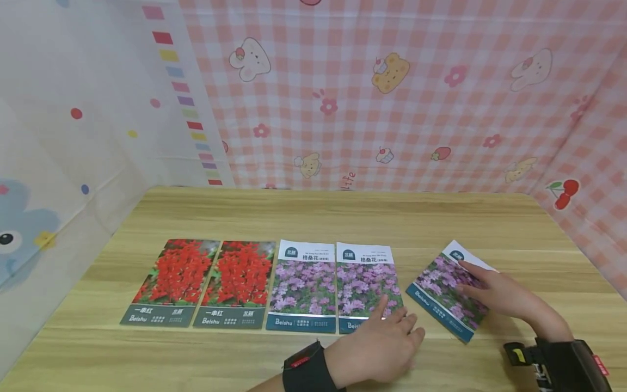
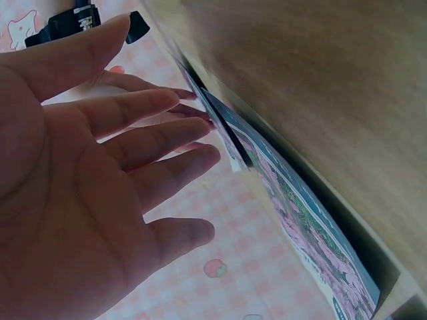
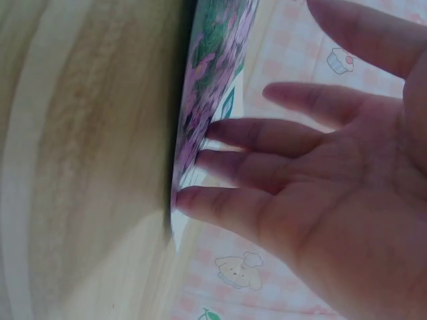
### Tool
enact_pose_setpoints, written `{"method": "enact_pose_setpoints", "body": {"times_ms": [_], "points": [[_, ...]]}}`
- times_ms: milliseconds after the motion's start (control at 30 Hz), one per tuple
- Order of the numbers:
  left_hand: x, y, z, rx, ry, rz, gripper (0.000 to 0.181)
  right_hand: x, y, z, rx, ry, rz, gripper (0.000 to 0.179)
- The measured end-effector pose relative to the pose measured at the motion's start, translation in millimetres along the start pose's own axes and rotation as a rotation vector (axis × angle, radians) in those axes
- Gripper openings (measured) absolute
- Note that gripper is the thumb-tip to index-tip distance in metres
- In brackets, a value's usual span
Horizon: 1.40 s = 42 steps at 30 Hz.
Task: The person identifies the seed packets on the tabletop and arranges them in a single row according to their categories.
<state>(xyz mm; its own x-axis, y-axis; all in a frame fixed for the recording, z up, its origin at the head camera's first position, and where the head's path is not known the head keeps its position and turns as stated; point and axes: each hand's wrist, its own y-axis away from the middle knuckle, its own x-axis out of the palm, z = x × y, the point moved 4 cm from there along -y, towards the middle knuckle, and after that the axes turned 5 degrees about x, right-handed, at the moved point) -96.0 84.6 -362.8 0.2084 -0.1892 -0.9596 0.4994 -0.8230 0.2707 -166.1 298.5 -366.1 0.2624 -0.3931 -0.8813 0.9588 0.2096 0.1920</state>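
Observation:
Two seed packets with red flowers lie at the left of the row, an outer red packet [image 1: 171, 272] and an inner red packet [image 1: 240, 272]. Beside them are two upright purple-flower packets, one [image 1: 301, 288] left of the other [image 1: 364, 272]. My left hand [image 1: 377, 345] is over the lower edge of the latter, fingers spread and palm down; nothing is in its grasp. Farther right, a third purple packet [image 1: 448, 296] lies slanted. The fingers of my right hand [image 1: 504, 294] rest on it, fairly straight, as the right wrist view also shows.
The packets lie on a wood-grain table [image 1: 343, 215]. Behind it hangs a pink checked cloth [image 1: 416, 125], with a white patterned cloth [image 1: 108, 147] at the left. Black straps are on both wrists, a left strap [image 1: 308, 370] and a right strap [image 1: 570, 365].

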Motion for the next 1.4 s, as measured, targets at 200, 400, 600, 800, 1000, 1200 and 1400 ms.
{"method": "enact_pose_setpoints", "body": {"times_ms": [200,400,600,800,1000,1200,1400], "points": [[2.1,-1.9,-2.3,-0.002,-0.007,0.024,0.055,1.8,1.3,0.1,-0.049,-0.066,0.038,0.061],[5.9,-3.5,-3.4,0.021,0.041,0.105,0.058,3.6,1.4,1.7,-0.078,-0.113,0.074,0.058],[6.6,-4.4,-7.0,0.054,0.059,0.133,0.059,4.7,2.8,4.8,-0.112,-0.140,0.106,0.056],[3.9,-7.1,-12.8,0.047,0.023,0.120,0.059,-3.3,5.4,3.6,-0.076,-0.096,0.062,0.054],[2.1,-11.3,-13.5,0.076,0.048,0.143,0.059,-14.0,7.0,0.4,0.006,0.023,0.066,0.048],[3.7,-15.5,-13.2,0.076,0.055,0.167,0.056,-11.7,9.0,2.7,0.017,0.006,0.145,0.030],[6.0,-16.4,-13.8,0.084,0.083,0.173,0.054,-6.1,6.9,3.5,-0.010,0.044,0.146,0.044]]}}
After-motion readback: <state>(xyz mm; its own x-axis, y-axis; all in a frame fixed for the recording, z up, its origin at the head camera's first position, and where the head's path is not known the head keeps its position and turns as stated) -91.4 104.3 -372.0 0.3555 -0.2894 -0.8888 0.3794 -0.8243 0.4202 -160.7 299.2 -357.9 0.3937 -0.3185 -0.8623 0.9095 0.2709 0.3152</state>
